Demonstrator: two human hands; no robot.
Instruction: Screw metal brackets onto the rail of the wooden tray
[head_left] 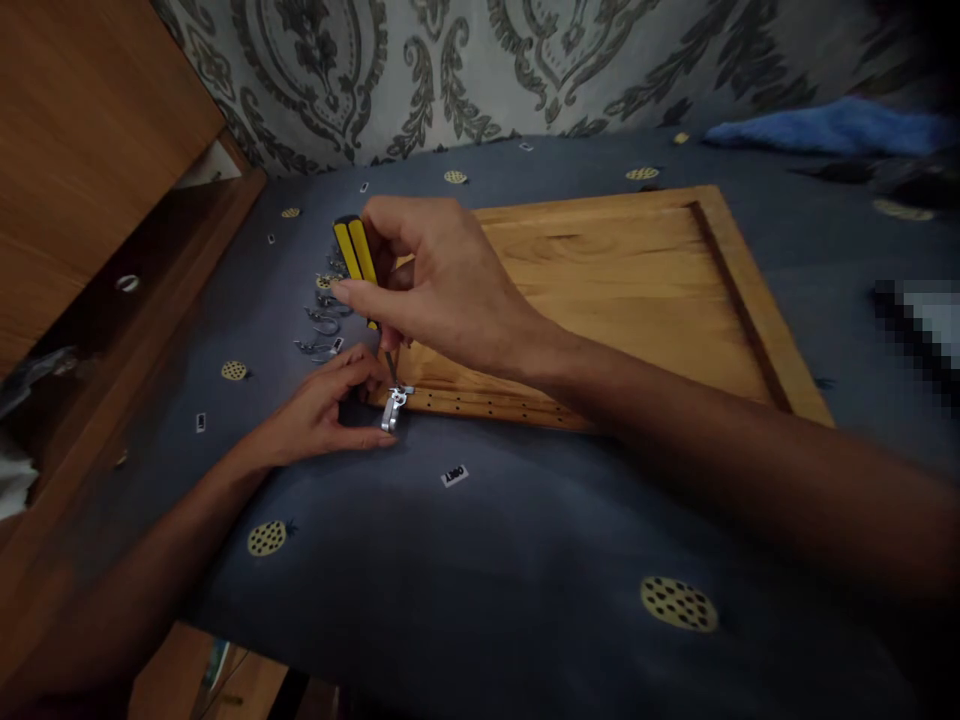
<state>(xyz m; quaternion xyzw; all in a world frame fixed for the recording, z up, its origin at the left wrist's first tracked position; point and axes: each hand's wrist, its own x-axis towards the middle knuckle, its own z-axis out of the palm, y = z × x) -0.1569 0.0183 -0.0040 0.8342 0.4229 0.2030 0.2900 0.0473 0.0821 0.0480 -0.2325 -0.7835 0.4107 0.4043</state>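
My right hand (pixel 450 280) is closed around a yellow-and-black screwdriver (pixel 355 255), held upright with a slight tilt. The screwdriver's shaft runs down to a small silver metal clasp (pixel 394 405) at the near left corner of a wooden tray-like panel (pixel 622 275) with a raised rim. My left hand (pixel 322 405) curls around that corner, thumb at the clasp's lower end and fingers on its far side. Small dark holes dot the panel's near edge. Whether the tip sits in a screw is too small to tell.
Several wire-looped metal pieces (pixel 322 320) lie left of the panel on the dark blue pineapple-print cloth (pixel 525 560). A blue cloth (pixel 825 128) lies at the back right, near a blurred-out rectangle (pixel 930 320). Wooden furniture (pixel 90 150) borders the left, and a patterned wall stands behind.
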